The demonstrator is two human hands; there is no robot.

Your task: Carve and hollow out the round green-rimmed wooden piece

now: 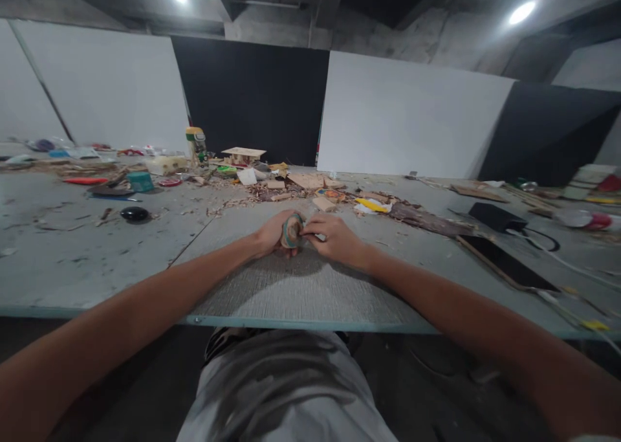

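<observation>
Spreading across the whole view, the table point(72, 261) is grey and dusty; its near edge runs just above the person's lap. Beyond the hands lie the scraps point(295, 193), a wide litter of wood chips and offcuts. To the right a dark slab point(507, 262) lies flat with a cable point(550, 240) looping near it.

The left hand point(270, 236) is curled about the lump point(292, 230), clasping it from the left and behind; the right hand point(334, 238) has its fingertips pinched on the lump's right side; whether the hands rest on the table or hang just above it I cannot tell. The lump is small, rounded and tan with teal and orange bands; it sits between the two hands at mid-table, near the scraps.

The likeliest trouble, I judge, is a slip. The lump is round and little of it shows past the fingers, so a hard pinch or twist from the right hand could squirt it out of the left. It might then roll among the scraps, where it would be hard to pick out, or back over the near edge to the floor. Both arms are stretched far forward, which weakens fine control. A jerk of the right forearm could catch the slab or snag the cable; loose chips could also cling to the lump.
</observation>
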